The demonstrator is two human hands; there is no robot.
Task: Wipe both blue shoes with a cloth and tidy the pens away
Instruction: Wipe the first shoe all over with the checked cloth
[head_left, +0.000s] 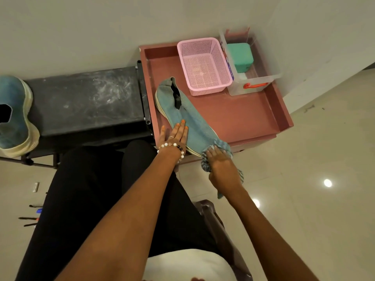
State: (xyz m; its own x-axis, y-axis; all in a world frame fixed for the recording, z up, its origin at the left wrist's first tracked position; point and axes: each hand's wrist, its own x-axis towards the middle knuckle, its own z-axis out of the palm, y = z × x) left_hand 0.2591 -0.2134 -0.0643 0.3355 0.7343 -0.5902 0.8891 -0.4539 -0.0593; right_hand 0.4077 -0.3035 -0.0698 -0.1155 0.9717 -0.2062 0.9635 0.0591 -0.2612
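A blue knit shoe (182, 110) lies on its side on the dusky-pink tray table (243, 114), toe towards me. My left hand (174, 136) rests flat on the shoe's side near the toe, fingers together. My right hand (222, 165) presses a blue striped cloth (221, 146) against the shoe's toe, with the cloth's tail hanging below the wrist. A second blue shoe (15, 114) stands at the left end of a black bench (85, 100). Several pens (30, 219) lie on the floor at the lower left.
A pink mesh basket (204, 65) and a clear plastic box (251, 63) holding a green case stand at the back of the tray table against the wall. My black-clad legs fill the middle foreground. Glossy tiled floor (314, 169) spreads to the right.
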